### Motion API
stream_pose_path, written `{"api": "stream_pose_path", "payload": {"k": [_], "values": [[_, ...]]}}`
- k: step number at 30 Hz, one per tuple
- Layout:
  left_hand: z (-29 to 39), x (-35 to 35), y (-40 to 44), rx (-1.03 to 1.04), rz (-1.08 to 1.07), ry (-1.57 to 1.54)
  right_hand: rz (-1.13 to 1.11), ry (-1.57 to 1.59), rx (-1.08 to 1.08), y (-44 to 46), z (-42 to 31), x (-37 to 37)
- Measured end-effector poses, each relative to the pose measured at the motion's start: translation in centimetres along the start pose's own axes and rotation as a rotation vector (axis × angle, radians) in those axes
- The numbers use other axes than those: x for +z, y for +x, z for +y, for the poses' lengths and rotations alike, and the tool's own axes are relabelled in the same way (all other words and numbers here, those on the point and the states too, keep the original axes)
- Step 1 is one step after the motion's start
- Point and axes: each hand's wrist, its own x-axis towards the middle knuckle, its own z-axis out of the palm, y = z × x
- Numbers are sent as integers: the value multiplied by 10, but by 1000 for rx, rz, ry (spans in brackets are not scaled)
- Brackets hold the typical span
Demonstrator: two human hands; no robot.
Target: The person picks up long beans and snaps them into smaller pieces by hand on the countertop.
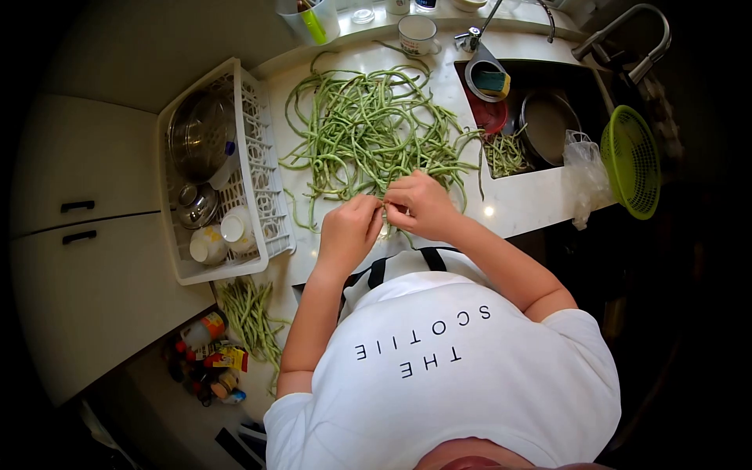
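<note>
A large tangled heap of long green beans (pixel 368 125) lies on the white countertop. At its near edge my left hand (pixel 348 231) and my right hand (pixel 421 205) meet, fingertips almost touching. Both hands are closed in a pinch around a small piece of a green bean, most of it hidden by the fingers. A second pile of beans (pixel 252 317) lies at the lower left, beyond the dish rack. Short bean pieces (pixel 506 153) rest at the near left corner of the sink.
A white dish rack (pixel 262 160) with bowls and cups stands left. At the right is the sink with a metal pot (pixel 548 125), a plastic bag (pixel 586 176) and a green basket (pixel 633 160). A mug (pixel 417 36) stands behind the beans. Bottles and packets lie lower left.
</note>
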Motion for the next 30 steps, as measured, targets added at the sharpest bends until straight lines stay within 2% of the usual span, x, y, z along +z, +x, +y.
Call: {"api": "stream_pose_path", "payload": {"k": [3, 4, 6, 7, 9, 10, 11, 12, 13, 14, 15, 16, 17, 20, 22, 24, 26, 27, 29, 30], "values": [[7, 0, 3, 46, 77, -9, -8, 778, 556, -8, -2, 16], [8, 1, 4, 58, 91, -3, -5, 776, 558, -9, 0, 18], [11, 2, 4, 72, 104, 5, -35, 1189, 702, -9, 1, 18], [13, 3, 4, 87, 113, -13, -33, 1189, 701, -11, 1, 21], [13, 4, 6, 102, 123, -30, -55, 1692, 814, -14, -2, 25], [11, 5, 8, 98, 246, -67, -56, 1691, 813, -13, -5, 21], [9, 6, 10, 94, 368, -105, -56, 1432, 735, -13, -9, 15], [8, 3, 11, 92, 368, -103, -57, 1176, 653, -11, -13, 12], [7, -3, 11, -57, 454, -216, -9, 1040, 613, -15, -7, 15], [5, -8, 11, -207, 542, -328, -15, 1046, 609, -19, -1, 15], [-1, -13, 11, -211, 548, -320, 48, 897, 617, -22, 6, 13], [-8, -18, 10, -275, 594, -447, 109, 747, 620, -26, 14, 9], [-13, -22, 8, -340, 640, -575, 137, 683, 606, -31, 22, 5], [-16, -29, 2, -367, 696, -675, 276, 525, 611, -44, 43, -12], [-19, -34, -1, -380, 719, -663, 316, 408, 708, -57, 64, -25], [-20, -38, -2, -399, 733, -778, 432, 340, 678, -69, 89, -46], [-22, -37, -4, -404, 705, -815, 369, -97, 841, -76, 100, -74], [-23, -36, -4, -406, 674, -852, 367, -99, 841, -79, 103, -81], [-20, -32, -2, -406, 643, -901, 46, -795, 968, -83, 105, -91], [-18, -29, 0, -402, 612, -948, 50, -800, 972, -78, 98, -93]]}}
